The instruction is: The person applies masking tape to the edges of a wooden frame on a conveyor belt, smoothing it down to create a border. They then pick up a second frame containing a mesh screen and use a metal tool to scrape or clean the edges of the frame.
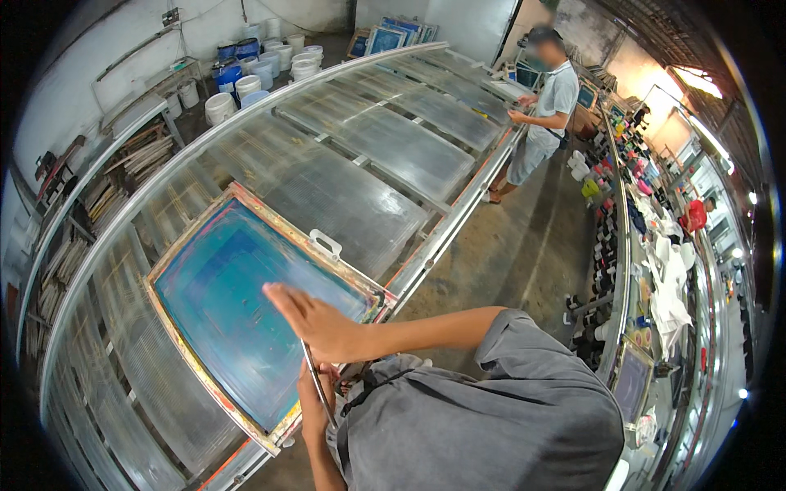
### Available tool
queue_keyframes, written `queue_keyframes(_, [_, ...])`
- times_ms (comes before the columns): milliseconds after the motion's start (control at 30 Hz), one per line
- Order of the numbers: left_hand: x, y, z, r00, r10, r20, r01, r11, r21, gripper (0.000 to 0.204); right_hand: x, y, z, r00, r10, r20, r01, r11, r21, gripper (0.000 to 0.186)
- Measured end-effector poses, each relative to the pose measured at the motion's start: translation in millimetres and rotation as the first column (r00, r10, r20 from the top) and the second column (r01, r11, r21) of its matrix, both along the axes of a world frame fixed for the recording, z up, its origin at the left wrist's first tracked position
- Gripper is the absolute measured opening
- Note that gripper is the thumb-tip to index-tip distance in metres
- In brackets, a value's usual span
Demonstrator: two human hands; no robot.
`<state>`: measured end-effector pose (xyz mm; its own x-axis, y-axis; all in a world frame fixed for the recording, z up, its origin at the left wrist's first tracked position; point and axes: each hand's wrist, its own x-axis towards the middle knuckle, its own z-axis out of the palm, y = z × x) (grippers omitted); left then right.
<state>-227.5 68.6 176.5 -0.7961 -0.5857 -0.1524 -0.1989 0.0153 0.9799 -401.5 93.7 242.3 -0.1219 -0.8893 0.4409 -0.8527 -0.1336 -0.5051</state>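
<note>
A screen-printing frame [184, 358] with paint-stained wooden edges and blue-green mesh lies on the long table in front of me. My right hand [315, 323] is over its near right part, with the fingers stretched out together toward the upper left. Whether it touches the mesh I cannot tell. Just below it, close to my body, my left hand [313, 401] is closed around a thin dark rod [318, 378]. The rod slants from under my right palm down toward my shirt. Part of the left hand's fingers is hidden. A white handle [326, 244] sits at the frame's right edge.
The long table [393, 155] carries several glassy panels between metal bars. A person [550, 98] stands at its far right side. Buckets [254, 74] are grouped by the back wall. Right of the walkway, a cluttered rack [622, 245] holds containers and white cloth [670, 282].
</note>
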Motion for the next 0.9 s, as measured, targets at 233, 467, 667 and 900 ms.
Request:
queue_keyframes(233, [-4, 24, -27, 0.94, 0.332, -0.074, -0.34, 0.901, -0.27, 0.025, -3, 45, 49, 0.91, -0.031, 0.414, -0.249, 0.756, 0.606, 0.074])
queue_keyframes(467, [6, 16, -49, 0.903, 0.381, -0.2, -0.425, 0.858, -0.287, 0.029, -3, 21, 46, 0.897, 0.34, -0.283, -0.346, 0.938, 0.031, 0.075])
queue_keyframes(667, [6, 22, -19, 0.93, 0.337, -0.148, -0.36, 0.917, -0.173, 0.013, 12, 22, 57, 0.971, 0.232, 0.063, -0.229, 0.816, 0.531, 0.067])
queue_keyframes(900, [-2, 30, -46, 0.923, 0.268, -0.275, -0.362, 0.848, -0.387, 0.02, 10, 29, 23, 0.878, 0.472, -0.074, -0.405, 0.818, 0.408, 0.049])
